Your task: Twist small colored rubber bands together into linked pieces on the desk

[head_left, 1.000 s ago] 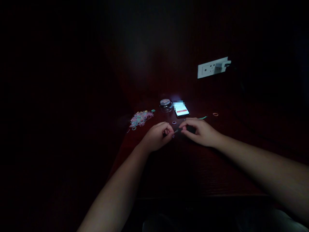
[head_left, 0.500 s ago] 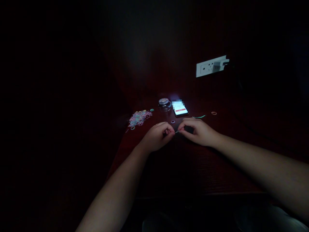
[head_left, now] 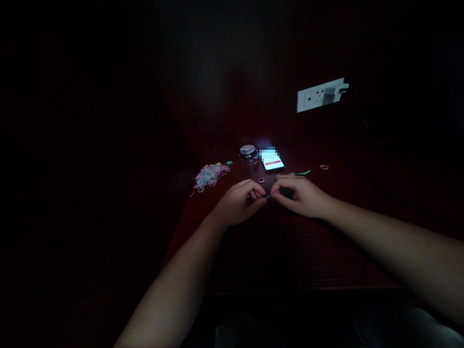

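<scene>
Over the dark red table, my right hand (head_left: 302, 194) pinches a thin, pale rubber band (head_left: 268, 196) between thumb and forefinger. Only a short piece of the band shows between the two hands. Its other end meets the fingertips of my left hand (head_left: 243, 200), which is curled with the thumb and forefinger close together around it. Just beyond the gap between my hands lies a small purple rubber band (head_left: 261, 180). A green band or strip (head_left: 301, 172) lies past my right knuckles. A heap of coloured rubber bands (head_left: 211, 175) spreads to the left.
Behind my hands stand a clear round jar (head_left: 248, 155) with a pale lid and a lit phone (head_left: 273, 162). One orange band (head_left: 324, 167) lies at the right. A wall socket (head_left: 321, 95) with a plug is above. The table's front edge (head_left: 304, 290) runs below my arms.
The view has shifted slightly. My left thumb and forefinger have parted a little at the tips, and less of the band shows between my hands. The right pinch stays.
</scene>
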`<state>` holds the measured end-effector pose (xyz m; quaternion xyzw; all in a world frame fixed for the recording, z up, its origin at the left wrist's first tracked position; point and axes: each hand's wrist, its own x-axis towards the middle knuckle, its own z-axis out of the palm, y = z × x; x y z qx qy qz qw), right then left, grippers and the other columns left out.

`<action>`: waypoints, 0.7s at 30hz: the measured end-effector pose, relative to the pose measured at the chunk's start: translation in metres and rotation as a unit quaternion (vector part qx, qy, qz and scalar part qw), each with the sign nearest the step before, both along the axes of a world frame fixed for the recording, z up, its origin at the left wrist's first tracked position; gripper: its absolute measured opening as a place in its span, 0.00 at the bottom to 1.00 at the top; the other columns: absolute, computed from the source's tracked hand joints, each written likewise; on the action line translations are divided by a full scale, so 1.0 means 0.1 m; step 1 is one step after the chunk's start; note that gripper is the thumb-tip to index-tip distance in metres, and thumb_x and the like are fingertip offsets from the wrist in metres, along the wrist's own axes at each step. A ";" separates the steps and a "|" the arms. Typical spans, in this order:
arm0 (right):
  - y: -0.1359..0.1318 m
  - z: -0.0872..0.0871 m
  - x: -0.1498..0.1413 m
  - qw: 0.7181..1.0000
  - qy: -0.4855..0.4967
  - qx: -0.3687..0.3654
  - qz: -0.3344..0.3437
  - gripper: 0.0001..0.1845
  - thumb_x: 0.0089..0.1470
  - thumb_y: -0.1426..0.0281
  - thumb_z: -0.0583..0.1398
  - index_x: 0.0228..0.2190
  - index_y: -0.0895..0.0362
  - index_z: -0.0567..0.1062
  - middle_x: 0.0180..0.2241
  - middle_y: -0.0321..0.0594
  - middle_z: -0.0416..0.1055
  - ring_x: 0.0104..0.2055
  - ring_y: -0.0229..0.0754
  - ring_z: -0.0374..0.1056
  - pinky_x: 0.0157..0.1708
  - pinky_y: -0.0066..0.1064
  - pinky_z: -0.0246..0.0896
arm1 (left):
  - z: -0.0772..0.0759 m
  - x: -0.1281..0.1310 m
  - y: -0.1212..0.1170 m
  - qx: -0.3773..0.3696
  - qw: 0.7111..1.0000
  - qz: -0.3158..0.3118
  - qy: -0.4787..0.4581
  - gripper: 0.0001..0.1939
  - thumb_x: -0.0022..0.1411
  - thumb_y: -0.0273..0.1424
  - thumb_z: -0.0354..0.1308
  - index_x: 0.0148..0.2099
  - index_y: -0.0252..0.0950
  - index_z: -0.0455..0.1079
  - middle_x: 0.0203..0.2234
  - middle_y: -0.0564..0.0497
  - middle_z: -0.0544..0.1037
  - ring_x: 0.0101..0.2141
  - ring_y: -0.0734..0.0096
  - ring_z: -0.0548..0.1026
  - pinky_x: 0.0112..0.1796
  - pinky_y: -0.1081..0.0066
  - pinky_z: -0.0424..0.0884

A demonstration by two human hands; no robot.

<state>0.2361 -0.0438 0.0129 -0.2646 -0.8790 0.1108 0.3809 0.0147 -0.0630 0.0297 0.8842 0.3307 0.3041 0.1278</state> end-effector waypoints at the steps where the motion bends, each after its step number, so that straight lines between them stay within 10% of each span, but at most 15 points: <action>1: 0.00 0.00 0.00 1.000 -0.001 0.001 0.000 0.04 0.56 0.70 0.59 0.30 0.56 0.74 0.28 0.36 0.70 0.32 0.39 0.65 0.37 0.33 0.58 | 0.00 0.00 0.00 0.003 1.000 -0.001 0.002 0.06 0.61 0.30 0.58 0.41 0.36 0.68 0.32 0.51 0.72 0.32 0.74 0.71 0.35 0.71 0.68; 21: -0.01 0.03 -0.01 0.999 -0.020 0.009 0.023 0.06 0.57 0.70 0.58 0.30 0.57 0.74 0.26 0.36 0.69 0.31 0.38 0.63 0.36 0.33 0.57 | -0.01 -0.02 0.02 0.015 1.000 -0.005 -0.014 0.04 0.63 0.28 0.56 0.36 0.35 0.70 0.28 0.53 0.71 0.28 0.77 0.69 0.30 0.74 0.65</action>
